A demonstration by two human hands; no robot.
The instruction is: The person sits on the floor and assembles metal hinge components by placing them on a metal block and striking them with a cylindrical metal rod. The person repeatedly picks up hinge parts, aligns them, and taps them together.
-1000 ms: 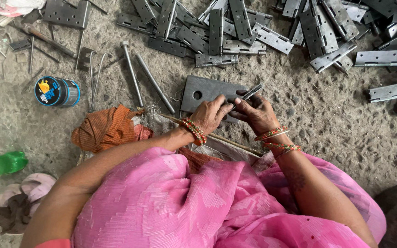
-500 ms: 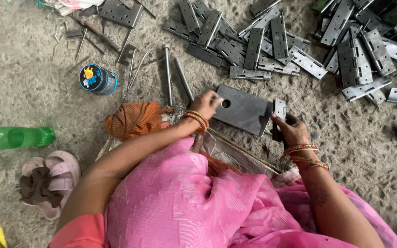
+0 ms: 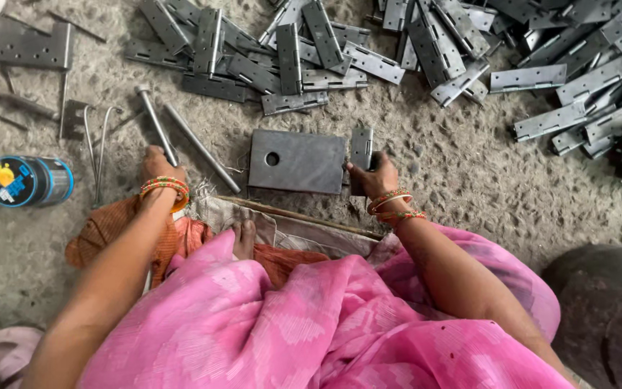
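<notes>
Right hand [image 3: 372, 176] pinching small hinge [image 3: 361, 149], left hand [image 3: 157, 164] closed on steel rod [image 3: 154, 122]

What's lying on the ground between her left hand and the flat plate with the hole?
In the head view, one long metal rod lies slanting between the left hand and the flat plate; the rest is bare gritty ground.

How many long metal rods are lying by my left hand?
2: one rod under the left hand, the other rod just right of it. Thinner pins nearby are excluded.
</notes>
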